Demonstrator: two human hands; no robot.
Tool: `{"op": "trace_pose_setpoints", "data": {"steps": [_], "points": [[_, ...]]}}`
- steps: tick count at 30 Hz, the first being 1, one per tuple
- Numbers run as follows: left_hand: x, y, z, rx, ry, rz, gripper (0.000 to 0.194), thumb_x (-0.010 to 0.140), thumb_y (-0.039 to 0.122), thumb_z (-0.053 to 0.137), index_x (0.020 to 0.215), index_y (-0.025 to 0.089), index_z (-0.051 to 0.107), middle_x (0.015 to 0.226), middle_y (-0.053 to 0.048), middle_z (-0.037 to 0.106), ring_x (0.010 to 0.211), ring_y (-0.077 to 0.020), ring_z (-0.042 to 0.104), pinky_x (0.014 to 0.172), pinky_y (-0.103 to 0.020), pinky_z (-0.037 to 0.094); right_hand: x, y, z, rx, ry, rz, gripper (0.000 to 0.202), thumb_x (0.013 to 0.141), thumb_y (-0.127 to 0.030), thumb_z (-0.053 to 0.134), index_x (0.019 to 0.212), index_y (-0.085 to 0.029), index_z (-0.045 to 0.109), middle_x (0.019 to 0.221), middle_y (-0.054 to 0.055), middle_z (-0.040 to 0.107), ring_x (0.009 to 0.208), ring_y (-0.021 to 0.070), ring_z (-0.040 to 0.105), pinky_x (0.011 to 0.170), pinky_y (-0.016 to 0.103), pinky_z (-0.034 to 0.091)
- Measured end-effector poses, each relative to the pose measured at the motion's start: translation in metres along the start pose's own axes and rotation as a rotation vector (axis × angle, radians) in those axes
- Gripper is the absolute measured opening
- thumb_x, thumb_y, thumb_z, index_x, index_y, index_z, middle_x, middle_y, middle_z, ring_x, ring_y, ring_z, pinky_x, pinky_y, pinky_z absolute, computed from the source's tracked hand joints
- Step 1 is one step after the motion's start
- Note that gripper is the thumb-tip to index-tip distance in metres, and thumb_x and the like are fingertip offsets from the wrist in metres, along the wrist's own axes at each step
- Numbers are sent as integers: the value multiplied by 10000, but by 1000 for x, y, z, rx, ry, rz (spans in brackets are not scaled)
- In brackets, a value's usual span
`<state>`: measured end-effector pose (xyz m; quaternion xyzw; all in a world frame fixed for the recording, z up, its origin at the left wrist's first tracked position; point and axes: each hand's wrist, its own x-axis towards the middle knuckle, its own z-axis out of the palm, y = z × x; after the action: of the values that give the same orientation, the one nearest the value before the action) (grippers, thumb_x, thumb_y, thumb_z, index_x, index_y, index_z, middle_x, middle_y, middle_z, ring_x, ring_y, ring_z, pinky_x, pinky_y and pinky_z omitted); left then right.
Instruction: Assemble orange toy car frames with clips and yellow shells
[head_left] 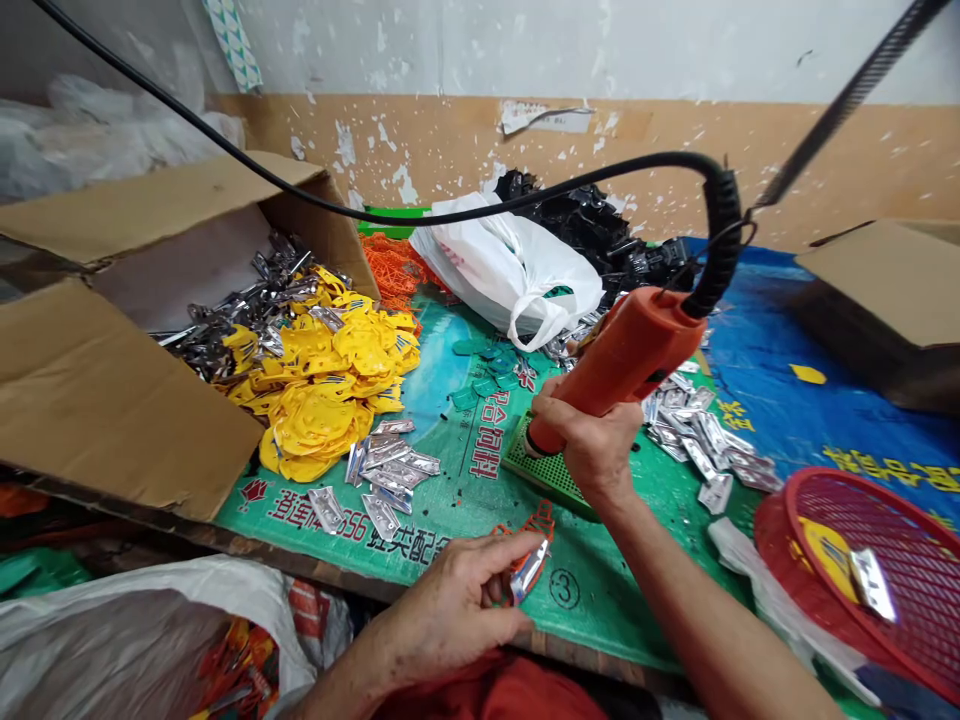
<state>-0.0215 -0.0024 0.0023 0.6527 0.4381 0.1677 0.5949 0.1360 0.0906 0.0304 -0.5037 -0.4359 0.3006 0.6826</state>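
My left hand is closed near the table's front edge, pinching a small shiny metal plate. An orange plastic piece lies right against that plate. My right hand is wrapped round an orange electric screwdriver, tilted with its lower end to the left. A black cable leads from its top, where a coiled spring also hangs. Under the screwdriver's lower end is a green perforated block; whether they touch I cannot tell. Several loose metal plates lie left of the block.
Yellow plastic pieces spill from a cardboard box at left. Behind lie a white plastic bag and black parts. More metal plates and a red basket are at right. A white sack stands below the table edge.
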Motion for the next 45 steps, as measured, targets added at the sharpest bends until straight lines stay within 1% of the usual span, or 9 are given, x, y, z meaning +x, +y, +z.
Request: {"op": "trace_pose_setpoints", "data": {"steps": [4, 8, 11, 15, 18, 22, 28, 36, 45], "points": [[2, -4, 2, -155, 98, -108, 687, 641, 144, 686, 1306, 191, 518, 728, 52, 536, 644, -110, 488, 619, -227, 375, 5, -4, -3, 31, -2, 6, 139, 540, -210, 748, 603, -165, 632, 586, -22, 600, 510, 132, 535, 514, 302, 467], [6, -2, 2, -303, 114, -151, 454, 628, 187, 715, 1077, 150, 657, 667, 53, 513, 622, -101, 437, 590, -227, 332, 5, -32, -11, 186, -9, -33, 128, 553, -183, 734, 597, -177, 614, 593, -25, 591, 492, 131, 540, 523, 313, 469], [8, 2, 2, -405, 138, -135, 397, 613, 198, 722, 1005, 145, 688, 698, 36, 538, 634, -101, 422, 605, -234, 323, -7, -61, -23, 307, -64, -37, 224, 575, -134, 714, 773, -220, 657, 608, -28, 597, 514, 144, 555, 541, 322, 480], [10, 4, 2, -443, 148, -122, 364, 603, 201, 724, 964, 156, 708, 670, 41, 516, 600, -94, 383, 574, -233, 287, -33, -84, -41, 370, -254, 16, 479, 683, -206, 733, 1139, -280, 603, 678, 3, 607, 649, 193, 583, 621, 362, 517], [11, 4, 3, -437, 137, -112, 362, 612, 219, 729, 967, 153, 707, 626, 52, 468, 567, -86, 353, 542, -232, 257, -47, -84, -47, 374, -313, 49, 581, 698, -266, 763, 1234, -299, 540, 740, 7, 608, 713, 195, 585, 707, 374, 528], [10, 8, 3, -414, 135, -109, 362, 614, 218, 729, 967, 140, 702, 622, 51, 458, 573, -89, 362, 536, -231, 261, -53, -79, -46, 336, -368, 88, 574, 702, -296, 761, 1228, -337, 536, 757, 4, 607, 717, 198, 590, 721, 385, 533], [7, 16, 1, -346, 144, -128, 305, 635, 187, 706, 937, 138, 703, 586, 69, 433, 556, -83, 354, 527, -228, 260, -54, -75, -44, 315, -374, 86, 546, 708, -306, 751, 1211, -349, 543, 749, 0, 594, 707, 198, 583, 710, 387, 528], [10, 12, 4, -347, 138, -119, 270, 637, 197, 708, 899, 132, 694, 584, 67, 424, 548, -81, 340, 507, -233, 240, -48, -65, -57, 314, -461, 142, 609, 699, -303, 751, 1244, -392, 494, 793, -2, 607, 772, 212, 598, 757, 406, 524], [10, 9, 6, -378, 130, -113, 285, 653, 186, 704, 933, 136, 680, 592, 70, 430, 550, -80, 345, 505, -232, 243, -56, -74, -43, 324, -441, 85, 547, 719, -284, 754, 1214, -346, 529, 753, -18, 613, 698, 167, 591, 726, 346, 528]]}}
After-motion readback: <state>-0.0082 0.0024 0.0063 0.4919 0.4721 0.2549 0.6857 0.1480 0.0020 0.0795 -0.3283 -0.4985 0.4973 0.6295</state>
